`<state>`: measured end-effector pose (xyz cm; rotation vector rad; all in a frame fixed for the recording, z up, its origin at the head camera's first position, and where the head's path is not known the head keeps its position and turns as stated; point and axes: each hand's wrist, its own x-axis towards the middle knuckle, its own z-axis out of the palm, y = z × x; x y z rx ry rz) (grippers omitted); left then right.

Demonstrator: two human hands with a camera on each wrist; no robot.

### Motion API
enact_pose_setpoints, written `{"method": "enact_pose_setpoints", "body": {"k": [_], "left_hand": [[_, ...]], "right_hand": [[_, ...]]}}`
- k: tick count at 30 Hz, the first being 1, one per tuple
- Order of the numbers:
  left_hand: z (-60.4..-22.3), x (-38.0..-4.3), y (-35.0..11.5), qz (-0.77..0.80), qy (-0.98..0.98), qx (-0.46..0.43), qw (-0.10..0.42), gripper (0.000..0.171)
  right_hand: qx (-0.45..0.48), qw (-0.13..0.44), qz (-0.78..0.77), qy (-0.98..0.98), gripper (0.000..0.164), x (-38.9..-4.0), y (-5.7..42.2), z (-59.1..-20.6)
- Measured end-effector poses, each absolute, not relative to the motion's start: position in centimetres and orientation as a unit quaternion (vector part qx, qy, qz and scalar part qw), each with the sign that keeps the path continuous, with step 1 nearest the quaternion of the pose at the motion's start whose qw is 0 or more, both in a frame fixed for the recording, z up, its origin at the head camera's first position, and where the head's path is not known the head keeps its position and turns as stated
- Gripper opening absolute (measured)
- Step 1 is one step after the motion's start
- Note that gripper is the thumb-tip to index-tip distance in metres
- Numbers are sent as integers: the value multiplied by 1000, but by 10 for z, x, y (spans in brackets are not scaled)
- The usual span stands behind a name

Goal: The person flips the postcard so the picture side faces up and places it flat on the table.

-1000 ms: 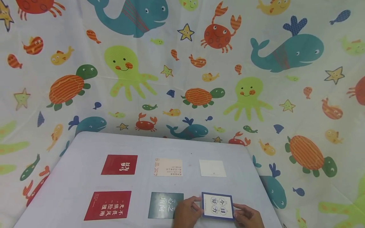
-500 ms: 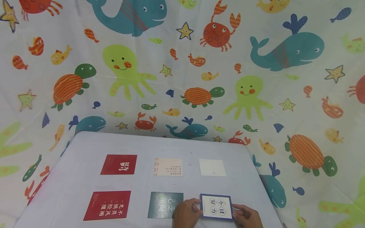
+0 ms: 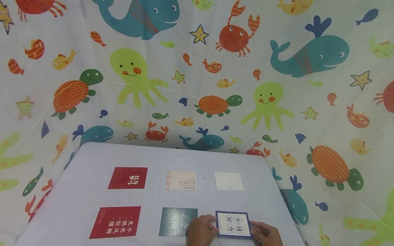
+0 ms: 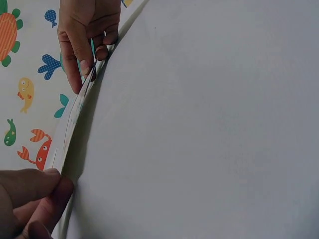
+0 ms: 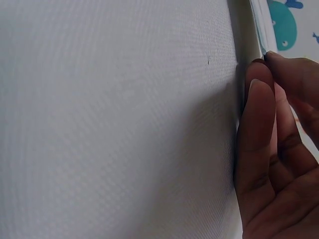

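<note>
A blue-bordered white card [image 3: 233, 224] with large printed characters in circles is between my two hands at the front right of the table. My left hand [image 3: 200, 230] pinches its left edge between thumb and fingers, and my right hand [image 3: 266, 234] pinches the right edge. In the left wrist view the card [image 4: 75, 114] appears almost edge-on, with a dark shadow under it and fingertips beneath its edge. The right wrist view has the thumb and fingers of the right hand [image 5: 284, 134] closed on a card corner. A teal card [image 3: 176, 222] lies partly behind the left hand.
Two red cards [image 3: 127, 177] lie at the left of the white table [image 3: 77, 191], one behind the other. A cream card [image 3: 181, 180] and a pale card [image 3: 229, 181] lie in the back row. A sea-animal cloth [image 3: 197, 68] hangs behind the table.
The blue-bordered card has shifted slightly left and toward me, with both hands still pinching its edges. The other cards have stayed in place.
</note>
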<state>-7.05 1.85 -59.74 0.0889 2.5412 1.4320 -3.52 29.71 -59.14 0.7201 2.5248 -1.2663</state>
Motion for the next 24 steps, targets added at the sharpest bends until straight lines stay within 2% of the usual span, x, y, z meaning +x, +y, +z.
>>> {"method": "enact_pose_setpoints", "body": {"k": [7, 16, 24], "left_hand": [[-597, -72, 19, 484, 867, 27, 113, 29], [-595, -74, 17, 481, 869, 33, 112, 28], [-592, -75, 16, 471, 876, 35, 102, 28]], "right_hand": [[244, 124, -420, 865, 44, -36, 296, -589], [253, 124, -394, 875, 34, -38, 298, -595], [267, 120, -413, 862, 34, -38, 295, -593]]}}
